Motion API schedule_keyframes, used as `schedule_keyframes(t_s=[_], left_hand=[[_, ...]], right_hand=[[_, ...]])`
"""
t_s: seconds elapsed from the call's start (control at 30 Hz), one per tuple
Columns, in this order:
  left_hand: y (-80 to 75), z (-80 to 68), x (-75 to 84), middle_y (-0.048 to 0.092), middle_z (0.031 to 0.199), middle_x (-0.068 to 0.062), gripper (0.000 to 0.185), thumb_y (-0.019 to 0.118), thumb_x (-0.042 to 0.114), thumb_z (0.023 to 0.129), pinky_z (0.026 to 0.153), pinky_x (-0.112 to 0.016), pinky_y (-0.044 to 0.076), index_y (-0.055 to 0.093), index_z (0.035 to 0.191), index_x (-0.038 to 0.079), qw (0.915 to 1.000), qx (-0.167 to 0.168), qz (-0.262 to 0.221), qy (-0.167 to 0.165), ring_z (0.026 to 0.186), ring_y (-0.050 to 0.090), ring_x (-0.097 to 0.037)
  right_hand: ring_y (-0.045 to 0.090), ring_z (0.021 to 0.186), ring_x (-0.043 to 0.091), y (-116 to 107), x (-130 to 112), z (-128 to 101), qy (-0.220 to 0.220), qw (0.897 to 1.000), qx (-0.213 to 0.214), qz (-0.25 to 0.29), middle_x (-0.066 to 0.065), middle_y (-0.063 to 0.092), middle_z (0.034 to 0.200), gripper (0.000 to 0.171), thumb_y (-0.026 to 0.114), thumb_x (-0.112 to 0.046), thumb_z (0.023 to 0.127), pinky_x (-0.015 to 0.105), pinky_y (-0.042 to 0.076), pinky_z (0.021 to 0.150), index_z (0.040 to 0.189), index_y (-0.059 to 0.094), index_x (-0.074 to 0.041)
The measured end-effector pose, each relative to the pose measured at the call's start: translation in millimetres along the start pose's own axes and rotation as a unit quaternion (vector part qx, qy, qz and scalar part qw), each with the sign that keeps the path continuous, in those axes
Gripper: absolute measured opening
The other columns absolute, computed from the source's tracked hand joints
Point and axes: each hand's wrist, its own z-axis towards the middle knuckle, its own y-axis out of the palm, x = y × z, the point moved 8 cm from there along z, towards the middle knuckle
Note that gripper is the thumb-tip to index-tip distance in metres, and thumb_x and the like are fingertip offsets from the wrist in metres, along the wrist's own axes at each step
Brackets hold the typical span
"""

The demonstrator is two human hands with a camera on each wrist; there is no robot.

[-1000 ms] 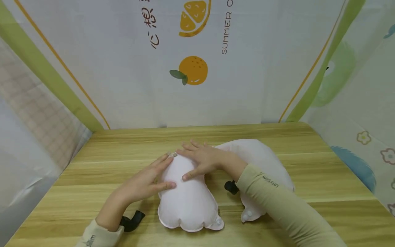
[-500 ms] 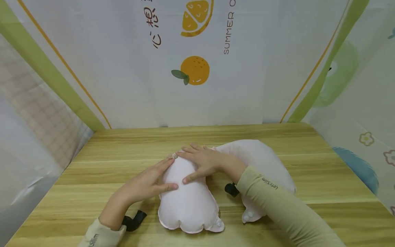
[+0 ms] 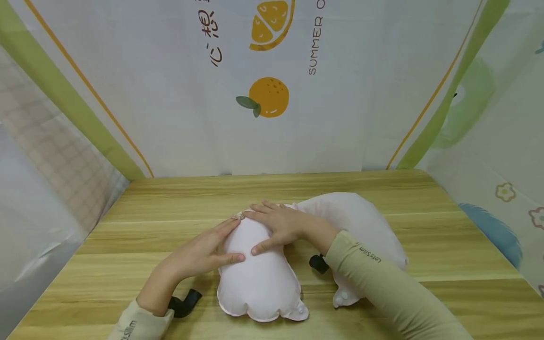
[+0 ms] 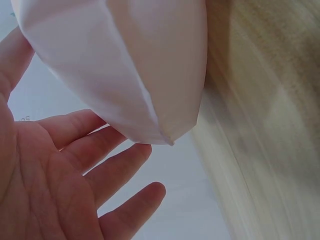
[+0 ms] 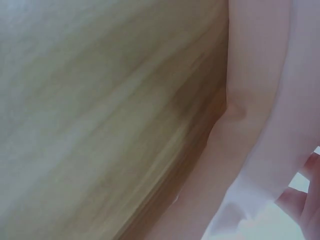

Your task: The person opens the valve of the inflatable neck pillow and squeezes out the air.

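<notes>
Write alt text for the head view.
Two hands, left hand and right hand, press flat on a pale pink inflatable neck pillow lying on a wooden table. A fruit-printed curtain hangs behind.

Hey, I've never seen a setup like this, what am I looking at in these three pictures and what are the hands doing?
There is no machine here: a person wears three cameras, one on the head and one on each wrist. The wide picture is the head view, looking down at a wooden table with printed sheets hung round it. On the table lies a pale pink inflatable neck pillow, curved like a horseshoe, with a black valve at its inner bend. The left hand and right hand press flat on one arm of the pillow, fingers straight, gripping nothing. The two close-up pictures are the wrist views: each shows pink fabric, a bit of that hand and blurred wood.
</notes>
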Motion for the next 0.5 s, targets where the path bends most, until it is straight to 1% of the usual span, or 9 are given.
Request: schedule_keyframes(t_s=[0.23, 0.5], left_hand=[[0.8, -0.4, -1.1, 0.026, 0.162, -0.022, 0.090, 0.063, 0.056, 0.092, 0.115, -0.065, 0.030, 0.029, 0.155, 0.001, 1.0000, -0.004, -0.001, -0.003, 0.147, 0.029, -0.044], [1.3, 0.0, -1.2, 0.027, 0.161, -0.022, 0.090, 0.062, 0.056, 0.092, 0.116, -0.063, 0.030, 0.029, 0.155, 0.001, 1.0000, -0.004, 0.003, 0.001, 0.147, 0.030, -0.043]], right_hand=[[0.006, 0.155, 0.035, 2.7, 0.6, 0.7, 0.001, 1.000, 0.001, -0.002, 0.003, 0.012, 0.169, 0.093, 0.060, -0.068, 0.086, 0.065, 0.014, 0.121, 0.160, 0.019, -0.029], [0.005, 0.156, 0.034, 5.5, 3.2, 1.8, 0.004, 1.000, -0.002, 0.000, 0.002, 0.011, 0.169, 0.092, 0.059, -0.068, 0.087, 0.064, 0.013, 0.122, 0.160, 0.019, -0.029]])
